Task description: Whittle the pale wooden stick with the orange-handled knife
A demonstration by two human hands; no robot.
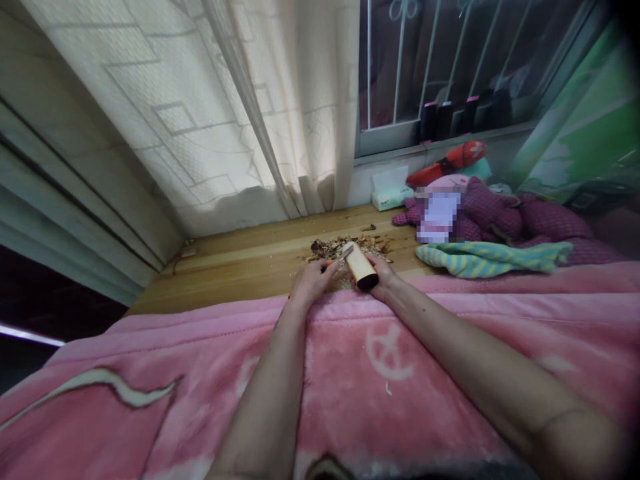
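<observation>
A pink blanket (325, 373) edges a wooden board (240, 260) bearing a heap of shavings (340, 248); over it, right-hand (380, 277) fingers clamp a pale cylinder (361, 267); left-hand (313, 280) fingers clamp a small orange-handled knife (344, 256) touching it.

At eleven o'clock a sheer patterned curtain (235, 113) hangs to the wooden ledge (240, 263), while a tissue box (393, 189), maroon plush cushion (500, 217) and striped towel (493, 259) lie toward two o'clock, and a pink quilted blanket (350, 393) spreads at six.
</observation>
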